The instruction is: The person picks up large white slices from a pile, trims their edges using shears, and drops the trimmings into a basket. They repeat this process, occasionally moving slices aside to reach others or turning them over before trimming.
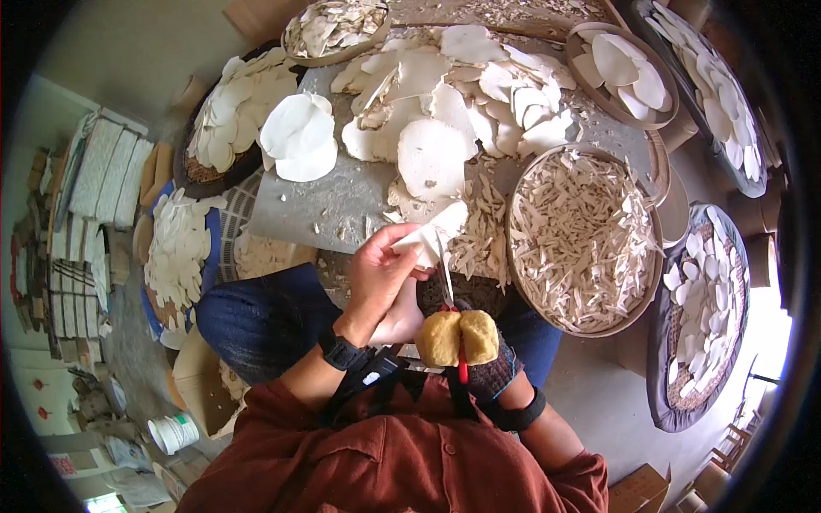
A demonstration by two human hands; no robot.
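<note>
My bare left hand [379, 272] pinches a thin, flat off-white piece [421, 243] between thumb and fingers, above the near edge of the table. My right hand [498, 373], in a dark knit glove, is closed round scissors [446, 278] with red handles wrapped in thick yellow foam [440, 339]. The blades point away from me and meet the right side of the piece; how far they are parted is hard to make out. Just beyond lies a heap of similar flat pieces [419, 158], with a small stack of rounded ones [299, 137] to its left.
A round tray of narrow trimmings [581, 239] stands at the right by my knee. A smaller round tray of discs [624, 73] is behind it. Wide trays of pieces [705, 295] flank the grey table [295, 214]. A cardboard box [201, 376] and white bucket [174, 433] are at left.
</note>
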